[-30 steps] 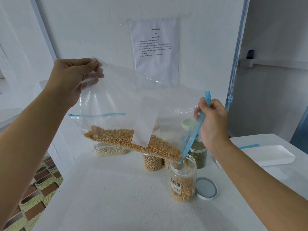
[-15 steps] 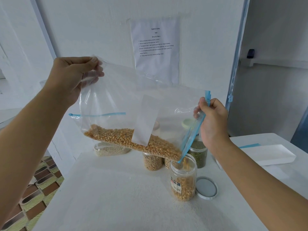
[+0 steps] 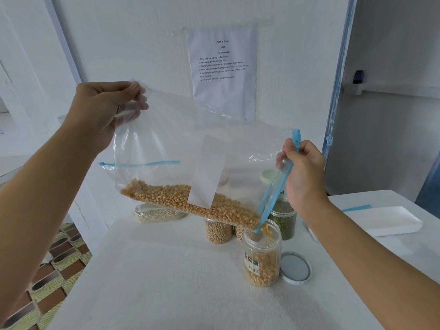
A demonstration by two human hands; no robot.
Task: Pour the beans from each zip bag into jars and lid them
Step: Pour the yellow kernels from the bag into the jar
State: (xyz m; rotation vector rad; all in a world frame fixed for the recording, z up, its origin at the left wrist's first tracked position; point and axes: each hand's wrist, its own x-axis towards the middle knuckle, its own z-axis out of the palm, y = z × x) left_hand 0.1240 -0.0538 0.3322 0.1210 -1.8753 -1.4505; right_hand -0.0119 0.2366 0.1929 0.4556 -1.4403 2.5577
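A clear zip bag with a blue zipper strip hangs tilted over the table, yellow corn kernels lying along its lower edge. My left hand pinches the bag's upper left corner. My right hand grips the blue zipper end at the right. The bag's open lower corner points into an open clear jar, about half full of corn, and kernels are falling into its mouth. The jar's white lid lies flat just right of it.
Behind the bag stand a jar of pale beans, a jar of green beans with a pale lid, and a zip bag of small white grains. A white tray lies at the right. A printed sheet hangs on the wall.
The left hand has held the bag's corner raised while corn slid toward the lower right corner. Kernels now drop into the jar, and less corn lies in the bag.
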